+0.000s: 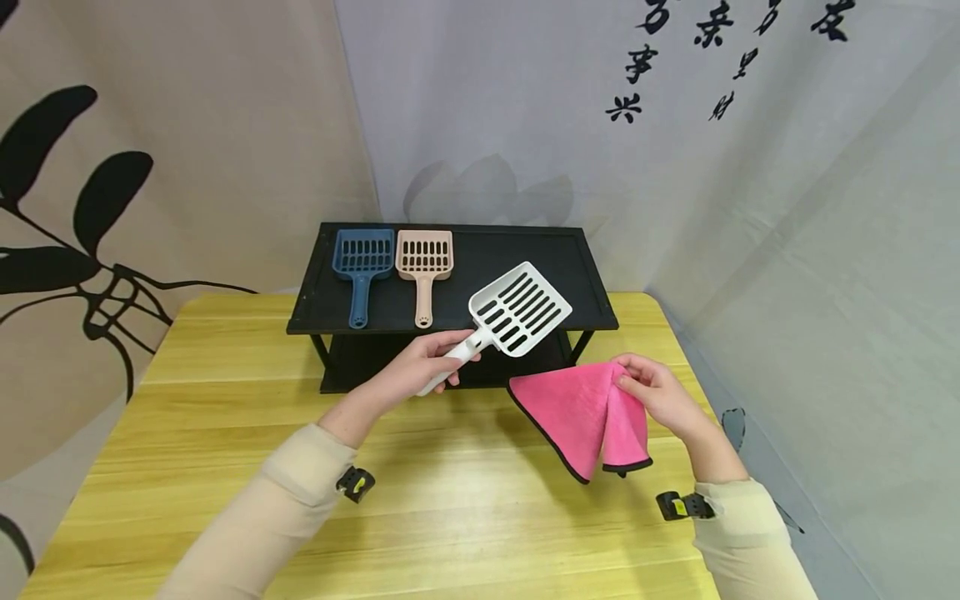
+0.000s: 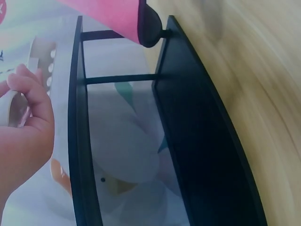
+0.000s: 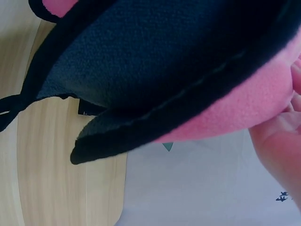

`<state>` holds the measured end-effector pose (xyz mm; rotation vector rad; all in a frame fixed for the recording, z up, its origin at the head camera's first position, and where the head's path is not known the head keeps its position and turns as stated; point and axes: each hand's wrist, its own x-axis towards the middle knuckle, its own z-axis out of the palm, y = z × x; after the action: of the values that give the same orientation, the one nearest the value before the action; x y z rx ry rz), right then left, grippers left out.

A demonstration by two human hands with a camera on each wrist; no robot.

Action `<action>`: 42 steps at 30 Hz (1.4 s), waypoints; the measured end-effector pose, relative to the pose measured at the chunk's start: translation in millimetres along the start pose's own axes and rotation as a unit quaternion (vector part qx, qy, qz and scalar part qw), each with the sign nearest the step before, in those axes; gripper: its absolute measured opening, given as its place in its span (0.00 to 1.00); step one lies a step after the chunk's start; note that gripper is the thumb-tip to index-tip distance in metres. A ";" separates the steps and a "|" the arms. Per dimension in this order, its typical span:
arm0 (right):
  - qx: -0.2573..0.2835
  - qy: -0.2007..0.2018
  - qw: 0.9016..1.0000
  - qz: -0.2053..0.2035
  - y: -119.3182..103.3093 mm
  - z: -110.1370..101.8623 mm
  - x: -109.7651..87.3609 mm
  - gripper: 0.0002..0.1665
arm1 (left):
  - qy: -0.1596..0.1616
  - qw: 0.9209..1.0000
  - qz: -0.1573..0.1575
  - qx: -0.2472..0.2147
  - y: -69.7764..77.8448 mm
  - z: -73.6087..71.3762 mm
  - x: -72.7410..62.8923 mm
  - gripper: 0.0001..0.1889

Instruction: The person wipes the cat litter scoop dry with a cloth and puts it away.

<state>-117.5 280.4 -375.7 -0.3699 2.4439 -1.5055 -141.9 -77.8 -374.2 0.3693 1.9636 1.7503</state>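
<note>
A white slotted litter scoop [image 1: 520,309] is gripped by its handle in my left hand [image 1: 424,363], its head tilted up to the right in front of the black rack. My right hand [image 1: 657,395] pinches a pink cloth [image 1: 573,408] with black edging near its top, and the cloth hangs in folds above the table. In the right wrist view the dark underside of the cloth [image 3: 141,61] fills much of the picture, hiding most of the fingers. The left wrist view catches the left hand [image 2: 30,117] around the scoop's handle [image 2: 16,108].
A two-tier black rack [image 1: 517,242] stands at the table's back. On its top lie a blue litter scoop [image 1: 363,258] and a beige litter scoop [image 1: 424,258], side by side. The wooden table [image 1: 450,517] meets printed curtains [image 1: 480,108] behind and at the sides.
</note>
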 end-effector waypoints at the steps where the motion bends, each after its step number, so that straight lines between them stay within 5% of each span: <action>1: 0.003 -0.001 1.000 0.001 0.1 0.1 0.1 0.15 | 0.003 1.000 0.000 -0.003 0.2 0.5 1.8 0.25; 28: 0.016 -0.013 1.000 0.003 6.0 3.2 0.3 0.15 | 0.044 0.994 -0.037 -0.091 2.6 15.5 37.5 0.26; 37: 0.016 -0.009 1.000 0.003 8.1 2.8 1.0 0.15 | 0.041 0.986 -0.053 -0.152 4.9 17.0 36.0 0.26; 42: 0.019 -0.007 1.000 0.008 8.7 2.0 0.4 0.15 | 0.014 0.981 -0.070 -0.179 5.6 14.5 29.2 0.28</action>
<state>-118.0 282.3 -384.4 -0.3518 2.3974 -1.5355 -159.8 -50.0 -374.7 0.0806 1.6030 1.9737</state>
